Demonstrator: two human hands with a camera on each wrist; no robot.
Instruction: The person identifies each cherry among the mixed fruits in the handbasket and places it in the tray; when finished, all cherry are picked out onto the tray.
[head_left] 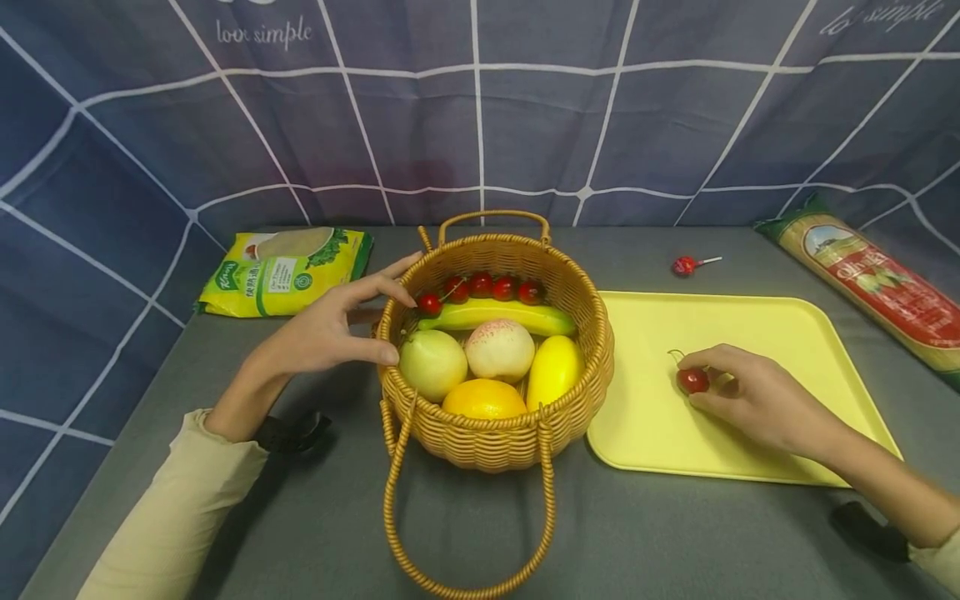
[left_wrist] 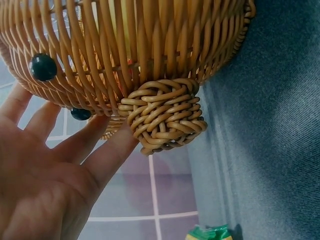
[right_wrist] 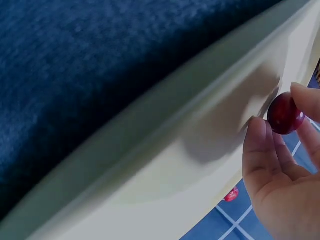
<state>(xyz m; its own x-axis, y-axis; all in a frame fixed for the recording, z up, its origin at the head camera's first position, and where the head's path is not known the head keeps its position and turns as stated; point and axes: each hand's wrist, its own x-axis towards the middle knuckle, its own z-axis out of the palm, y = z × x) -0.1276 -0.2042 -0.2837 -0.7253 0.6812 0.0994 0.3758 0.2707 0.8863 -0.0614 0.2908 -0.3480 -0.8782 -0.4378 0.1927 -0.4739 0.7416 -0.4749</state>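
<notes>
A round wicker basket (head_left: pixel 480 446) holds several red cherries (head_left: pixel 481 286), a banana (head_left: pixel 504 317), a green pear (head_left: pixel 432 364), a peach (head_left: pixel 499 351), an orange-yellow citrus fruit (head_left: pixel 483 400) and a yellow oval fruit (head_left: pixel 555 371). My left hand (head_left: pixel 341 321) rests against the basket's left side, fingertips and thumb at the rim. Its fingers look mostly straight against the weave in the left wrist view. Over the yellow tray (head_left: pixel 637 417), my right hand (head_left: pixel 757 400) pinches a single stemmed cherry (head_left: pixel 692 381) between thumb and fingers. That cherry (right_wrist: pixel 286 114) also shows in the right wrist view.
Left of the basket lies a yellow-green Knorr packet (head_left: pixel 281 273). A red lollipop (head_left: pixel 686 265) is behind the tray, and a long red-labelled pack (head_left: pixel 873 287) lies at the right. The basket's front handle (head_left: pixel 551 500) hangs toward me; a grid-patterned cloth (head_left: pixel 412 133) forms the backdrop.
</notes>
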